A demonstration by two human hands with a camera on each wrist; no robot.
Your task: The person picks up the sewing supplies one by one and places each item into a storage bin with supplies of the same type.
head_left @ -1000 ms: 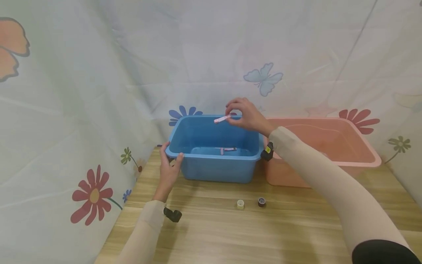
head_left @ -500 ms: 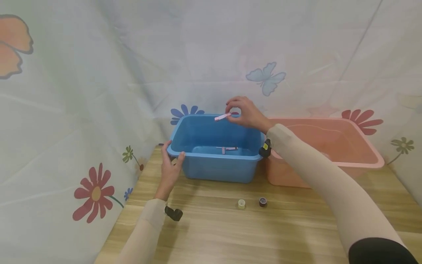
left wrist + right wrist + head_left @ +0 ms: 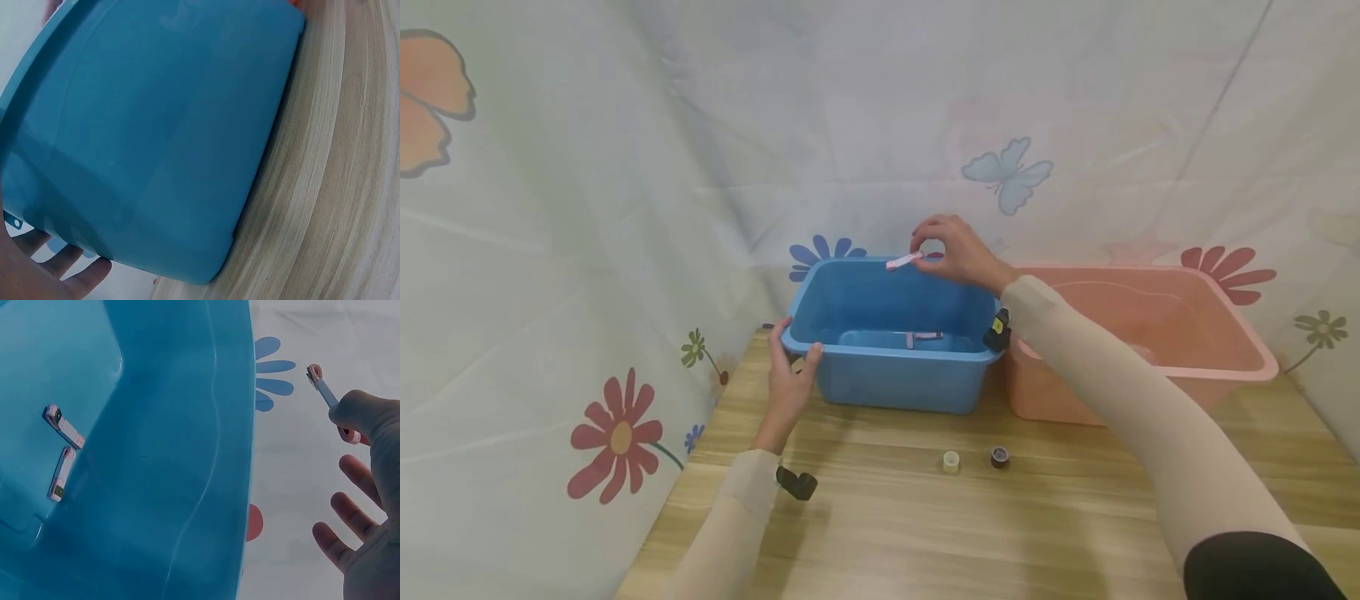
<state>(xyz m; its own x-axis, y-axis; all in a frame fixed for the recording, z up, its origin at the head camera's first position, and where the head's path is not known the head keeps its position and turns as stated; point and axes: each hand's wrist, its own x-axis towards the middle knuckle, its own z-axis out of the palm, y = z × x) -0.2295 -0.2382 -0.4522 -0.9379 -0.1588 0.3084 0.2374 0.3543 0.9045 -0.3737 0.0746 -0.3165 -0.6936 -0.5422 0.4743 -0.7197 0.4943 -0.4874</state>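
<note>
My right hand (image 3: 961,254) pinches a folded tape measure (image 3: 904,261) between thumb and forefinger, above the back of the blue plastic tub (image 3: 898,385). In the right wrist view the held tape (image 3: 326,394) is a flat, pale strip with looped pinkish ends, and the other fingers are spread below it. Two similar folded tape measures (image 3: 61,475) lie on the tub floor, end to end at an angle. The tub's front left corner is gripped by my left hand (image 3: 788,387), thumb over the front rim and fingers along the left side, as the left wrist view also shows.
Right beside the blue tub stands a pink tub (image 3: 1150,392), partly behind my right forearm. A small cream-coloured round piece (image 3: 951,462) and a dark one (image 3: 999,457) sit on the wooden table (image 3: 880,533) in front. A flower-printed curtain (image 3: 865,125) hangs behind.
The right hand has risen very slightly with the tape measure still pinched. The left hand keeps its place on the tub corner; the head view has shifted a little.
</note>
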